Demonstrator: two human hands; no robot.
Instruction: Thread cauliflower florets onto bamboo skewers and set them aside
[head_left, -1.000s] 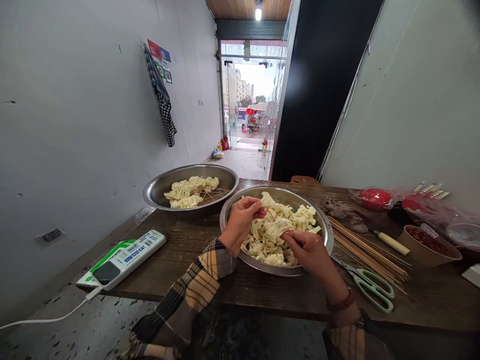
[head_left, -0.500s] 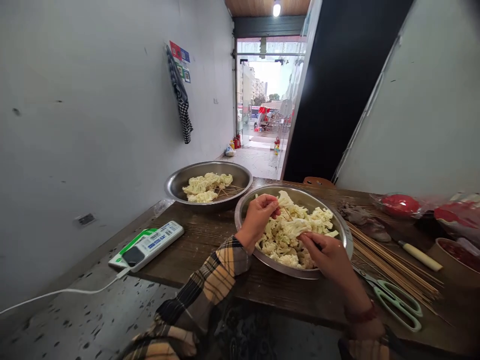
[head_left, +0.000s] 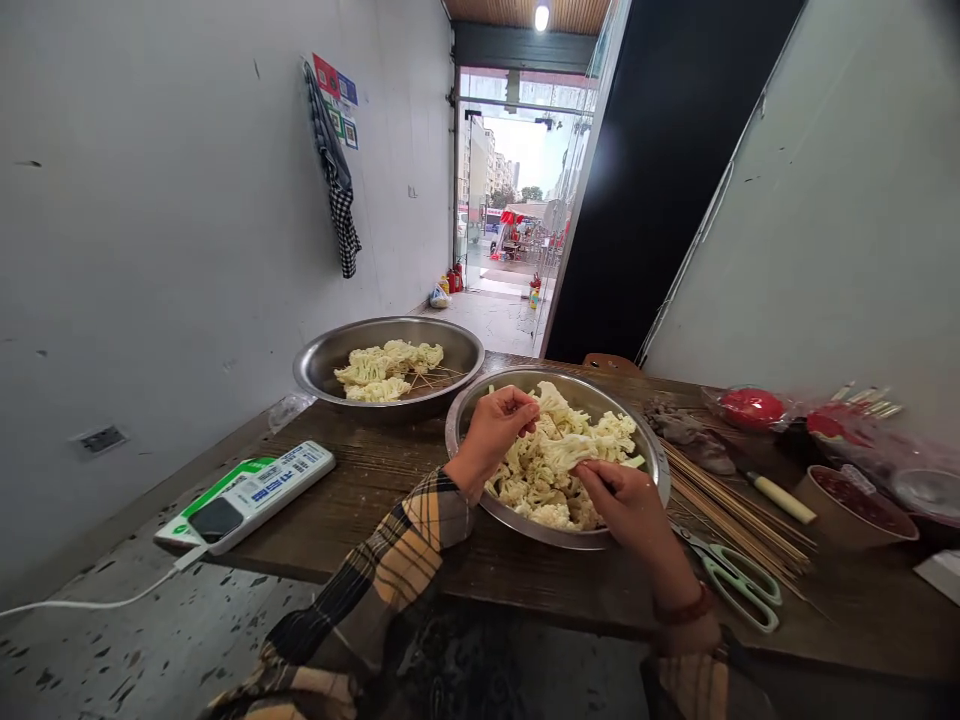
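A steel basin (head_left: 652,470) full of cut cauliflower (head_left: 529,490) stands in front of me. Over it, my left hand (head_left: 496,425) is closed in a pinch on what looks like a thin bamboo skewer (head_left: 556,431), only a short part of which shows. My right hand (head_left: 622,497) grips a cauliflower floret (head_left: 568,452) between thumb and fingers, close to the left fingertips. Further back on the left, a second steel basin (head_left: 315,372) holds cauliflower pieces (head_left: 386,370) with skewer ends sticking out.
Loose bamboo skewers (head_left: 731,505), green-handled scissors (head_left: 739,585) and a knife (head_left: 784,498) lie to the right. Behind them are a paper tub (head_left: 855,508) and a plastic-wrapped red bowl (head_left: 752,407). A white device with a cable (head_left: 274,495) occupies the table's left side.
The camera view has turned slightly right, so everything sits further left. Both hands keep nearly the same hold over the basin, the floret still in the right one.
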